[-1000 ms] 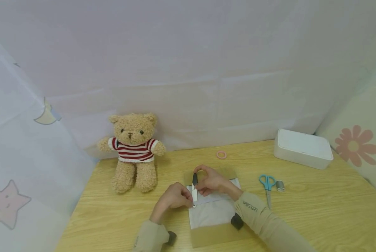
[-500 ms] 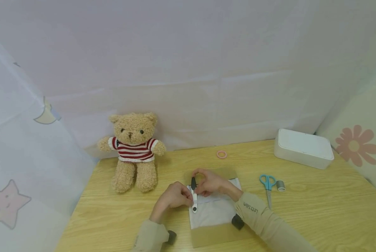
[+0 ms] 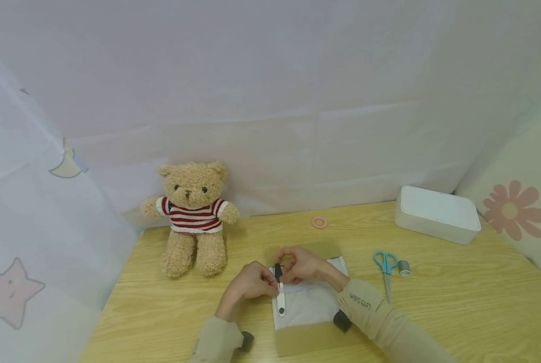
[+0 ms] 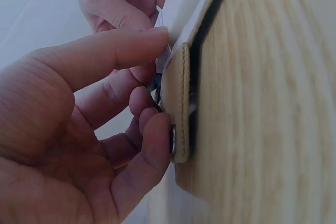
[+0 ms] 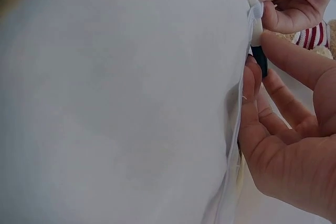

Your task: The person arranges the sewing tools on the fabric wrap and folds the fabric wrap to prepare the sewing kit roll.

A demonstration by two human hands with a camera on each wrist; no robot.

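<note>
A tan cloth piece [image 3: 311, 339] with a white lining [image 3: 308, 305] lies spread out under my hands. Along its left edge sits a slim white tool [image 3: 281, 304] with a black end [image 3: 278, 272]; its exact kind is unclear. Thumb and fingers of my right hand [image 3: 301, 266] pinch the tool by that black end. With my left hand [image 3: 253, 281] I pinch a narrow white loop [image 5: 256, 10] around the tool's shaft. In the left wrist view, its lower fingers touch the tan stitched edge [image 4: 177, 103] near a metal snap [image 4: 173, 139].
Blue-handled scissors [image 3: 386, 267] and a grey thread spool [image 3: 404, 267] lie to the right. A pink ring [image 3: 318, 222] is behind the hands. A teddy bear [image 3: 193, 217] in a striped shirt sits back left, a white box [image 3: 438, 214] back right on the wooden table [image 3: 152, 312].
The tool has slid toward me through the white loop, and its dark-dotted near end now shows further below. The right hand has moved down with it; the left hand stays in place.
</note>
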